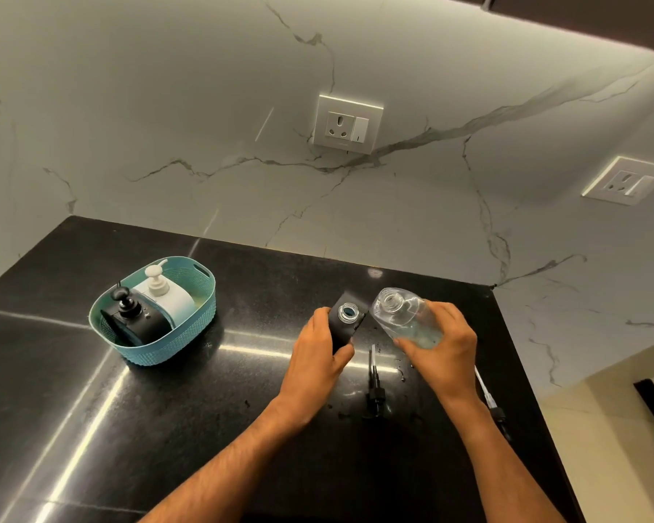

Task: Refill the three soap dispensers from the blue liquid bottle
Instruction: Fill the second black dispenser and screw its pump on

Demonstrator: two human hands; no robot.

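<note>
My left hand (320, 352) grips a black square soap dispenser (346, 320) standing on the black counter, its round neck open with no pump. My right hand (440, 347) holds a clear bottle (403, 317) tilted toward the dispenser; its mouth is uncapped and a little pale blue liquid sits in its lower end. A black pump head (374, 383) lies on the counter between my hands. A second pump with a clear tube (489, 400) lies right of my right wrist. A black dispenser (136, 318) and a white one (167, 296), pumps on, stand in a teal basket.
The teal basket (201, 292) sits at the counter's left. The black counter (167, 428) ends at a marble wall behind and drops off at its right edge. Two wall sockets (348, 124) are mounted above. Small droplets lie near the pumps.
</note>
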